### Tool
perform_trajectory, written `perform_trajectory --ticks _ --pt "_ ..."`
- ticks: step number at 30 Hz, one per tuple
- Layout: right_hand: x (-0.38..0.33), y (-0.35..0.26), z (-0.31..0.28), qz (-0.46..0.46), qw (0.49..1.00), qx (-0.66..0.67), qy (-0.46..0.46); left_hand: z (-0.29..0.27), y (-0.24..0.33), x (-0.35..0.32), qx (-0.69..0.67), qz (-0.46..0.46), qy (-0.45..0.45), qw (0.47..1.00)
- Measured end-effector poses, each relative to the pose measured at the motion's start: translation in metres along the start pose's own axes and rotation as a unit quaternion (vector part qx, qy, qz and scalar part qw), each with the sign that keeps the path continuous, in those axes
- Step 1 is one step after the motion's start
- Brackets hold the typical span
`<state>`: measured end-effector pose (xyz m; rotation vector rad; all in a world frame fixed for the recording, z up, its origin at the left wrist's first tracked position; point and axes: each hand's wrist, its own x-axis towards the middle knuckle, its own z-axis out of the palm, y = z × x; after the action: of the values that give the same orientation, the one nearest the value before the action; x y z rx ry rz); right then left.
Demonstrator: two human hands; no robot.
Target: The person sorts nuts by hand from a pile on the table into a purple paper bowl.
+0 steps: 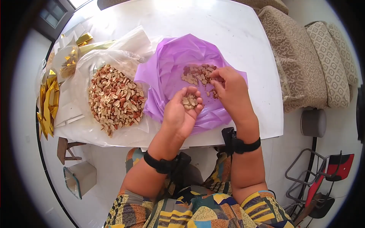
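Observation:
My left hand (178, 116) is cupped palm up over the near side of an opened-out purple plastic bag (165, 70). A small heap of pale shelled peanut halves (189, 101) rests in its palm under curled fingers. To its right, my right hand (232, 91) reaches over the same bag, thumb and fingertips drawn together in a pinch beside loose peanuts (197, 73). Anything between those fingertips is too small to make out. Left of the purple bag, a large pile of peanuts (114, 98), some with reddish skins, lies on a clear plastic bag (129, 56).
Both bags lie on a white table (243, 41). Gold foil packaging (49, 102) sits at its left edge. Patterned cushions (323, 57) and a round grey stool (313, 122) stand right; a bin (81, 178) and wooden stool (66, 149) are on the floor left.

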<state>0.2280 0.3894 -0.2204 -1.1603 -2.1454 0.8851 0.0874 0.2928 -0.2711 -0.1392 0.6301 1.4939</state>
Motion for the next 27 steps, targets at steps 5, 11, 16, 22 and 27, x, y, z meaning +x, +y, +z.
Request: perform_trajectory --ticks 5,11,16,22,27 --pt "-0.004 0.016 0.009 -0.076 0.986 -0.145 0.031 0.005 0.000 -0.002 -0.008 0.000 0.029 1.000" --pt "-0.003 0.019 0.016 -0.050 0.986 -0.157 -0.021 0.001 0.002 -0.001 -0.016 -0.007 0.011 1.000" --pt "-0.003 0.018 0.017 -0.022 0.988 -0.149 -0.046 0.001 0.001 -0.002 -0.012 -0.006 0.012 1.000" --pt "-0.003 0.017 0.017 -0.019 0.989 -0.141 -0.030 0.000 0.001 -0.002 -0.012 -0.007 0.005 1.000" --pt "0.002 0.016 0.015 -0.008 0.995 -0.100 -0.011 -0.001 0.002 -0.002 -0.013 -0.004 -0.005 1.000"
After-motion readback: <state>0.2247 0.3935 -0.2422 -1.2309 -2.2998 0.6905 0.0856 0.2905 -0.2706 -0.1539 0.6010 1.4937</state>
